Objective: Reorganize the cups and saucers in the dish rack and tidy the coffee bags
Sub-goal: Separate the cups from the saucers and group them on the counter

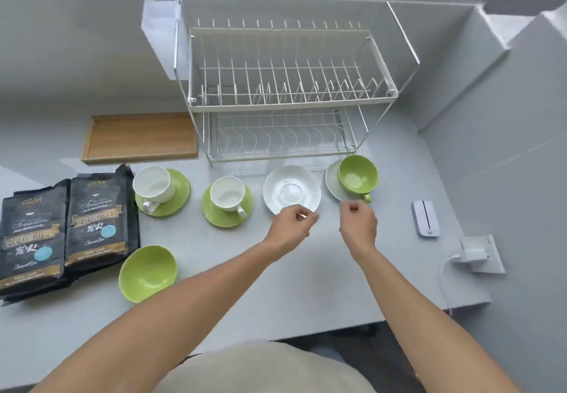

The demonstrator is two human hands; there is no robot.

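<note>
Hands — left hand (291,224) and right hand (359,224), fingers curled, each grip empty — hover near the brittle, slick round white ceramic saucer (291,189), best lifted by its rim.

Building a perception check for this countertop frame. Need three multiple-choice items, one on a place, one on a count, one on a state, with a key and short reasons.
1. Where does the wooden tray lie?
A. left of the dish rack
B. on the rack's upper tier
C. under the coffee bags

2. How many white cups stand on green saucers?
A. one
B. two
C. three

3. What is the state of the dish rack?
A. full of saucers
B. holding one cup
C. holding no dishes

Key:
1 A: the tray sits on the counter beside the rack's left end.
2 B: one white cup and another each stand on a green saucer.
3 C: both tiers show only bare wires; all the cups and saucers are on the counter.
</note>
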